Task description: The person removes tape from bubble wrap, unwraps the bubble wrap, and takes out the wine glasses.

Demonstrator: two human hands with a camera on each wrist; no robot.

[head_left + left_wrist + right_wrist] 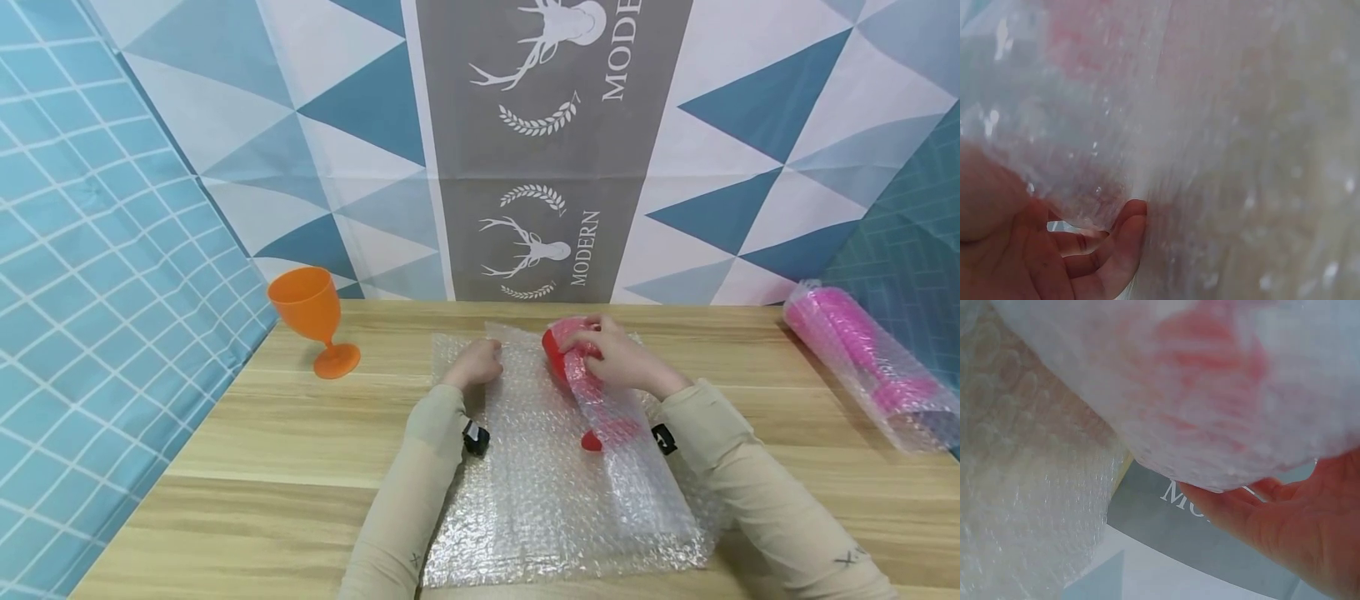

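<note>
A red goblet (553,354) lies on a sheet of bubble wrap (525,500), its bowl toward the back and its foot toward me. A fold of the wrap covers its right side; the bowl's left part and a bit of the foot stay bare. My right hand (611,354) grips the bowl through that fold, fingers curled over it. To the left, my left hand (476,364) pinches the wrap near its far left part. In the left wrist view, the wrap (1222,137) stretches up from the fingertips. The right wrist view shows blurred red through the wrap (1116,394).
An orange goblet (305,304) stands upright at the back left of the wooden table (300,442). On the right lies a pink object (847,333) rolled in bubble wrap, near the table's side. A patterned backdrop (540,150) rises behind the table.
</note>
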